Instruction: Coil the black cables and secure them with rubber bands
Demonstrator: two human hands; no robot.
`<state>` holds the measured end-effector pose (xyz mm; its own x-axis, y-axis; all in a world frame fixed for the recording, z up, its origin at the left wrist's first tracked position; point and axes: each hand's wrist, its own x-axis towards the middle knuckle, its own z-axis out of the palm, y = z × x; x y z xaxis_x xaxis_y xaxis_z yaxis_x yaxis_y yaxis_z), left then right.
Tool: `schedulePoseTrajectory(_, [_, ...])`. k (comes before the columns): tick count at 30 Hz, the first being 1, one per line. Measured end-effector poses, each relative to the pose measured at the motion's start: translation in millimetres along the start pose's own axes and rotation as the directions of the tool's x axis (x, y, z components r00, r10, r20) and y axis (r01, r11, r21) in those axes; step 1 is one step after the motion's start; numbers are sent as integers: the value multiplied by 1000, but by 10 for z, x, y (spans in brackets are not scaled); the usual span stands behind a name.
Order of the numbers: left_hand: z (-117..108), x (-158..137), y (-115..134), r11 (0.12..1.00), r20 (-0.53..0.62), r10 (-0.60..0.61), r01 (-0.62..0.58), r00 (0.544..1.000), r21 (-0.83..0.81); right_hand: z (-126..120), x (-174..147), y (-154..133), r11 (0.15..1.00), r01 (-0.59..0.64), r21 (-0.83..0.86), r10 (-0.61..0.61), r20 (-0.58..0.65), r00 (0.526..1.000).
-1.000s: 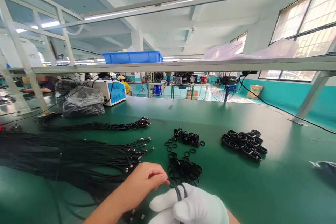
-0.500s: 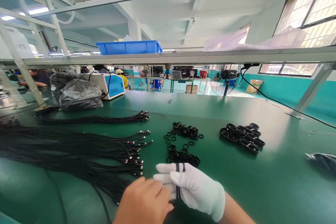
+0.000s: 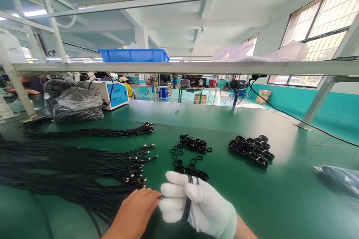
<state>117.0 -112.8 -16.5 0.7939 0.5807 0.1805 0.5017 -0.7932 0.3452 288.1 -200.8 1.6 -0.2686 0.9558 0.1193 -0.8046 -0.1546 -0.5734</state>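
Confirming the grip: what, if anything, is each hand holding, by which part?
Right hand: black cable strands, where they pass under the thumb. Left hand: cannot tell.

The right hand (image 3: 200,199) has a white cloth glove (image 3: 220,214) and thin black looped cable (image 3: 187,209); beyond it, small black round rings (image 3: 194,144) on a smooth green counter (image 3: 280,205).

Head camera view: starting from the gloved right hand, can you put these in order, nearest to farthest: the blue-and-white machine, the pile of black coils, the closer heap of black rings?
From the gloved right hand:
1. Closer heap of black rings, just beyond the fingers.
2. Pile of black coils, ahead and to the right.
3. Blue-and-white machine, far back on the left.
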Motion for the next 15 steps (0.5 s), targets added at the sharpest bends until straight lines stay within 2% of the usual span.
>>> schedulePoseTrajectory(2, [72, -96, 7, 977, -65, 91, -77, 994, 199, -1, 40, -67, 998, 65, -8, -66, -27, 997])
schedulePoseTrajectory(4, [126, -159, 106, 937, -110, 198, -155, 974, 313, -35, 62, -93, 994, 107, -35, -110, -79, 991])
schedulePoseTrajectory(6, [137, -176, 255, 905, -159, 279, -204, 947, 374, -77, 66, -69, 990, 108, -91, -122, -163, 979])
schedulePoseTrajectory(8, [70, -144, 394, 893, -176, 314, -228, 933, 387, -105, 54, -12, 985, 54, -163, -96, -259, 961])
schedulePoseTrajectory(10, [-91, -75, 476, 905, -122, 313, -256, 942, 340, -110, 33, 51, 974, -48, -222, -18, -286, 958])
schedulePoseTrajectory(11, [-199, -33, 492, 921, -66, 293, -263, 954, 286, -106, 19, 80, 965, -98, -241, 35, -251, 967])
schedulePoseTrajectory(13, [-425, 53, 473, 968, 50, 221, -225, 974, 114, -96, -13, 128, 950, -187, -248, 162, -119, 980])
schedulePoseTrajectory(15, [-592, 130, 406, 989, 148, 121, -106, 982, -105, -94, -44, 166, 944, -251, -216, 258, 4, 966])
